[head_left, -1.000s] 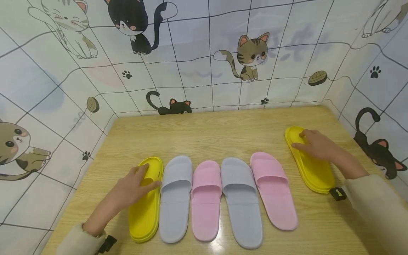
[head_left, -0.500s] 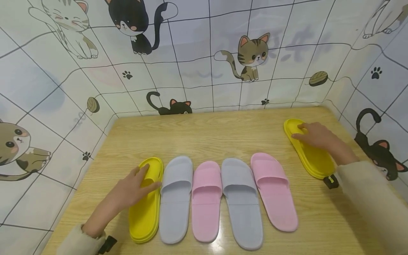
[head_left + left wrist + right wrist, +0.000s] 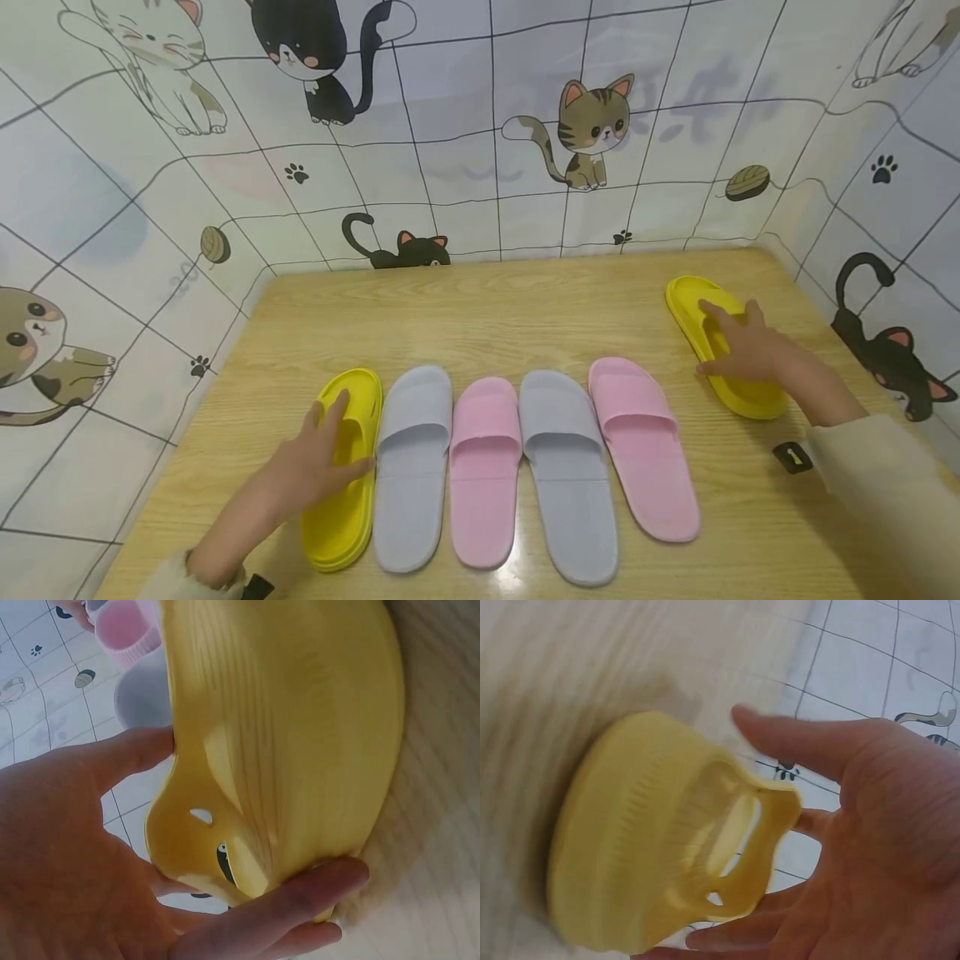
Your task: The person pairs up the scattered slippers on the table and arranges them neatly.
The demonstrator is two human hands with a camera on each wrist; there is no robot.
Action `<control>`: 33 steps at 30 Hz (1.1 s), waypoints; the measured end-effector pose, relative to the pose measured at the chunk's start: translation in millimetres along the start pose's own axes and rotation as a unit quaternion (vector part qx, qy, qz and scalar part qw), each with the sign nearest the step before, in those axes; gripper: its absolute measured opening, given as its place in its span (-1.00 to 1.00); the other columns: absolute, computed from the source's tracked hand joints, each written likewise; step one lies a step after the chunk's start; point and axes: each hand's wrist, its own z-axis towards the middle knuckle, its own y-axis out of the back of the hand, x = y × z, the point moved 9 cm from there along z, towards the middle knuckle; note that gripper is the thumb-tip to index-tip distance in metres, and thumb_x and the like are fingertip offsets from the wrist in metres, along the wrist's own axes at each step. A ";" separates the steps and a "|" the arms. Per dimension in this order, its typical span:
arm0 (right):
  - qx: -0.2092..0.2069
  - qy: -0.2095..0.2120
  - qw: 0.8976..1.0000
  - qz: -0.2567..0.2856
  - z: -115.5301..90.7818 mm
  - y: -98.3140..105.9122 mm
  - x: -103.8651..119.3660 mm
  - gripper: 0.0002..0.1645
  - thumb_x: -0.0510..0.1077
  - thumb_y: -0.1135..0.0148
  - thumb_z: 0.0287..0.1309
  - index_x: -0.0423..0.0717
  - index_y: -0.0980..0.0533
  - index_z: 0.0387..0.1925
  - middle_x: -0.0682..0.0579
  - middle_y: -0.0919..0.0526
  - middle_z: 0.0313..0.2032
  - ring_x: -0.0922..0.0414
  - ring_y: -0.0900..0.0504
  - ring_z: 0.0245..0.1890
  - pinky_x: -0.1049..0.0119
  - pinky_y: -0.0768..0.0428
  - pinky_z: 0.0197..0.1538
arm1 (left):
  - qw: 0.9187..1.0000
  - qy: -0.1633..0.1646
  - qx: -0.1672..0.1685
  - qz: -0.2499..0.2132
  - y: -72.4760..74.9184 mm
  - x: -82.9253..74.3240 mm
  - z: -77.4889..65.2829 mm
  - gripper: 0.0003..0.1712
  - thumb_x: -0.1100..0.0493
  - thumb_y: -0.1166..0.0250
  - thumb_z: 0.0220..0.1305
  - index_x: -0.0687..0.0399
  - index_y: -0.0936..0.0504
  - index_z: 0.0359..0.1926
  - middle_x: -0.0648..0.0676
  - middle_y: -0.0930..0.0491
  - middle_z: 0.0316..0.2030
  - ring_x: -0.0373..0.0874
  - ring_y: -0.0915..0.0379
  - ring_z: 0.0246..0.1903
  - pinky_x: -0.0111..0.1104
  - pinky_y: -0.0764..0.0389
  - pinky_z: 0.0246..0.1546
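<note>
At the left of the row in the head view lies a yellow slipper (image 3: 341, 525), my left hand (image 3: 296, 471) spread over its strap. The left wrist view has the thumb at one edge of this slipper (image 3: 300, 735) and straight fingers along the opposite side. A second yellow slipper (image 3: 692, 300) sits apart at the far right, slanted. Over it, my right hand (image 3: 750, 354) has its fingers spread. In the right wrist view the right thumb stands off this slipper (image 3: 622, 840), with other fingers beside and behind its strap.
Between the hands are a grey slipper (image 3: 411, 508), a pink slipper (image 3: 483, 517), another grey slipper (image 3: 573, 517) and another pink slipper (image 3: 652, 475), toes pointing away. They lie on a wooden table (image 3: 480, 317), with a cat-print sheet (image 3: 457, 158) rising behind and at both sides.
The right yellow slipper has moved farther back on the table, and the right hand's fingers have since spread and loosened from it. The left hand's fingers have spread slightly; its slipper stays put.
</note>
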 end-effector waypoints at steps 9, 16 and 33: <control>-0.006 -0.003 1.000 0.015 2.6 1.1 -5.0 0.24 0.11 -0.28 0.33 -0.06 0.34 0.65 -0.79 0.42 0.37 -0.82 -0.32 0.03 -0.67 -0.40 0.03 | 1.000 -0.010 -0.013 0.015 2.0 -7.5 0.5 0.24 -0.36 -0.24 0.36 0.16 0.25 0.66 0.68 0.24 0.52 0.83 -0.30 0.11 0.45 -0.52 0.02; -0.001 -0.014 1.000 0.020 16.0 4.8 -10.1 0.24 0.14 -0.28 0.33 -0.02 0.35 0.65 -0.77 0.39 0.38 -0.82 -0.26 0.08 -0.69 -0.34 0.09 | 1.000 -0.010 -0.010 0.008 4.1 -5.6 3.1 0.24 -0.35 -0.24 0.37 0.17 0.27 0.66 0.67 0.26 0.52 0.79 -0.35 0.11 0.38 -0.57 0.01; 0.018 -0.004 0.999 0.027 35.6 16.5 -10.4 0.22 0.09 -0.20 0.42 -0.06 0.45 0.63 -0.81 0.55 0.35 -0.87 -0.13 0.20 -0.71 -0.23 0.17 | 0.999 -0.013 -0.020 0.022 14.1 -5.6 23.7 0.20 -0.35 -0.20 0.39 0.17 0.24 0.66 0.67 0.21 0.52 0.78 -0.29 0.18 0.42 -0.50 0.10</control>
